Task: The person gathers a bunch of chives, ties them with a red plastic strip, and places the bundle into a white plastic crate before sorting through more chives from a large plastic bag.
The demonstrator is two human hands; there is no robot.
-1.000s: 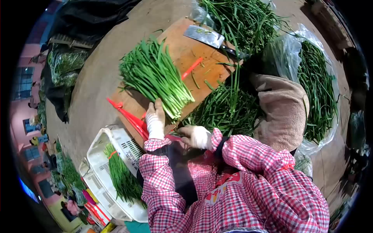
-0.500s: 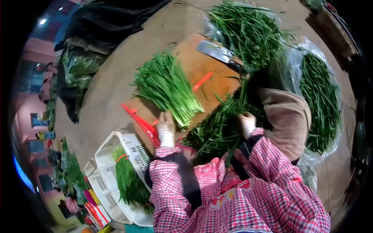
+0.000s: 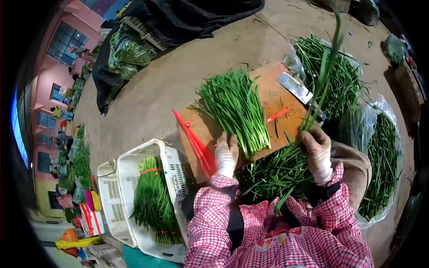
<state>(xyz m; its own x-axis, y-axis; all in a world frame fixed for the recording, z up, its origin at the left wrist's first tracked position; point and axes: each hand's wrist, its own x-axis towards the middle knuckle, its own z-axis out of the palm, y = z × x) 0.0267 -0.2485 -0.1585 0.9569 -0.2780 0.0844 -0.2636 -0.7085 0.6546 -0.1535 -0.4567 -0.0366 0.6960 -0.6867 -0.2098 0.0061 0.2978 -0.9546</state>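
My right hand [image 3: 317, 147] pinches a few long garlic chives [image 3: 322, 78] by their lower ends, and their blurred leaves stand upright above it. My left hand [image 3: 226, 153], wrapped in white at the wrist, rests against the lower left side of a neat pile of garlic chives [image 3: 237, 109], its fingers stretched out. That pile lies with pale ends towards me on an orange-brown cutting board [image 3: 271, 89]. A cleaver [image 3: 295, 87] lies at the board's right side, its black handle towards me. Loose green chives [image 3: 279, 172] lie in front of me between my arms.
Red ties [image 3: 196, 145] lie on the board's left edge and a red strip [image 3: 278, 115] on its right. A white plastic crate [image 3: 167, 156] at the left holds tied chives [image 3: 154, 201]. Plastic bags of loose chives [image 3: 380, 165] stand at the right. Black sheeting [image 3: 196, 20] lies beyond.
My right hand has risen from the loose chives and now holds a few stalks upright. My left hand stays beside the pile. The view has shifted, so the scene sits lower and further right.
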